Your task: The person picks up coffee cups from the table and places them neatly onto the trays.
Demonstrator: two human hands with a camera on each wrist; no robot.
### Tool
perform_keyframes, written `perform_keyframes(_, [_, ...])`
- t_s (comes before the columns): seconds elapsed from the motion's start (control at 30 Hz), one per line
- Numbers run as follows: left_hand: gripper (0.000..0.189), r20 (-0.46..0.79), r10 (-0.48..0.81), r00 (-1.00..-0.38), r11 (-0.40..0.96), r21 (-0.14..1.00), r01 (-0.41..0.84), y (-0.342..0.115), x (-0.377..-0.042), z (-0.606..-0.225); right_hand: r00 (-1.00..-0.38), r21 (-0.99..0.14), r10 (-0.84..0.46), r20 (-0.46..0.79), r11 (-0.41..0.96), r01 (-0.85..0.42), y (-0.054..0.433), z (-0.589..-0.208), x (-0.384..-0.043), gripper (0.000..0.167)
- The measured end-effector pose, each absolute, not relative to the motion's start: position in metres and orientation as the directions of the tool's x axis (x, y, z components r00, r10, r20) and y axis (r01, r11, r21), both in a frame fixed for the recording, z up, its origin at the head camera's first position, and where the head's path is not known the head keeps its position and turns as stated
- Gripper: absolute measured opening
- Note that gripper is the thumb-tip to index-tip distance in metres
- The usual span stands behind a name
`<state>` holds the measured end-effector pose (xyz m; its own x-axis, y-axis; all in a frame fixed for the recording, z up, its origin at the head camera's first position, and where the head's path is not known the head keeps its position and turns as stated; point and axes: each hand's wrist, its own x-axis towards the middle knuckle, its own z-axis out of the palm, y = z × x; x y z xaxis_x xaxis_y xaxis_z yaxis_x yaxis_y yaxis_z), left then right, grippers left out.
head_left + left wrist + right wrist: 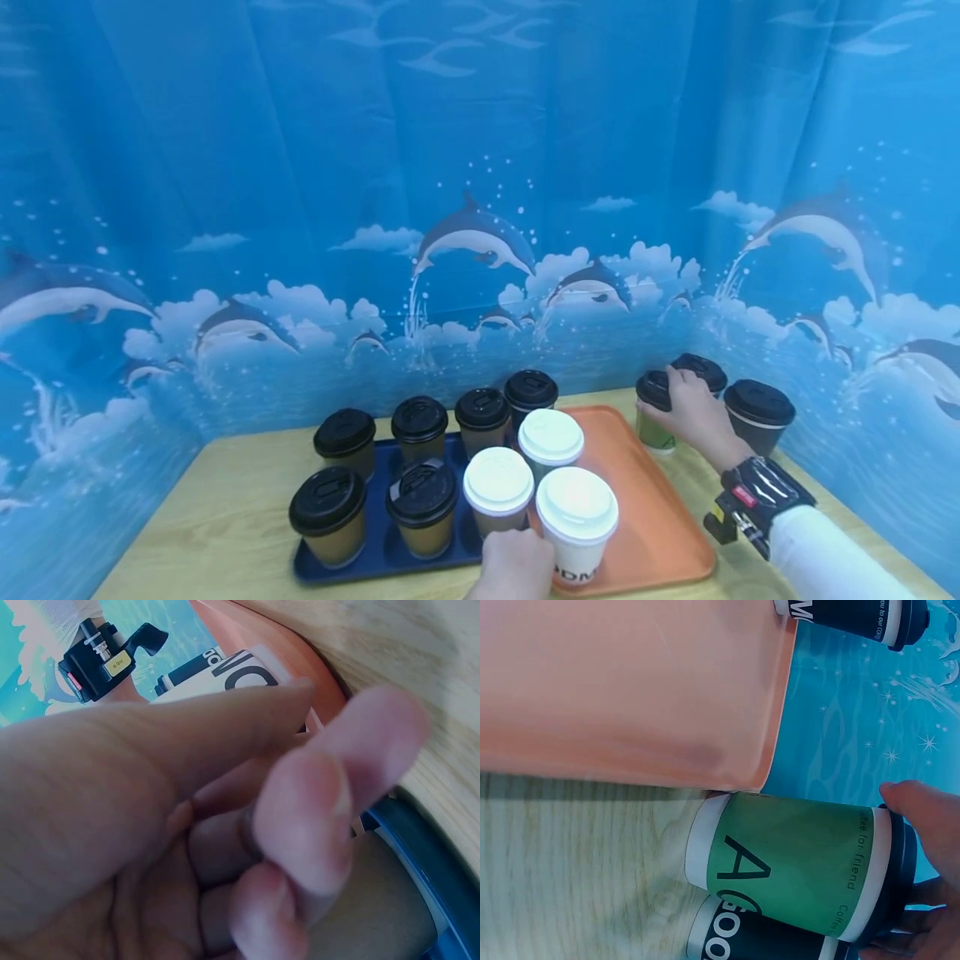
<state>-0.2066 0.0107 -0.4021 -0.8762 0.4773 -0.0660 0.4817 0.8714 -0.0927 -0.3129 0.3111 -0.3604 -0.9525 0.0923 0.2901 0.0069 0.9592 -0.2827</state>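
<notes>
At the right, my right hand grips a green paper cup by its black lid, thumb on one side and fingers on the other. The cup stands upright beside the orange tray. Close by are a dark cup and another black-lidded cup, partly hidden by the hand. My left hand is loosely curled at the front, holding nothing in the left wrist view. It is nearest a white-lidded cup and a white cup with black letters.
Several brown cups with black lids, such as one at front left, stand on or beside a blue tray. A third white-lidded cup stands behind the front pair. A blue dolphin-print curtain surrounds the wooden table.
</notes>
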Motion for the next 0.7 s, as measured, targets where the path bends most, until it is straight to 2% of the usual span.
perform_keyframes(0.2, [0.009, -0.015, 0.472, -0.881, 0.877, -0.098, 0.471, 0.011, -0.206, -0.404, -0.949, -0.288, 0.11, 0.295, 0.957, 0.021, 0.314, -0.363, -0.314, 0.1])
perform_keyframes(0.33, [0.018, 0.003, 0.474, -0.881, 0.877, -0.09, 0.472, 0.011, -0.206, -0.405, -0.949, -0.28, 0.105, 0.298, 0.96, 0.019, 0.316, -0.361, -0.314, 0.101])
perform_keyframes(0.47, [0.027, -0.017, 0.48, -0.877, 0.874, -0.081, 0.48, 0.01, -0.207, -0.404, -0.948, -0.279, 0.097, 0.303, 0.96, 0.009, 0.317, -0.36, -0.314, 0.102])
perform_keyframes(0.7, [0.028, -0.033, 0.482, -0.875, 0.873, -0.064, 0.483, 0.01, -0.208, -0.402, -0.934, -0.261, 0.07, 0.351, 0.965, -0.026, 0.311, -0.351, -0.312, 0.096])
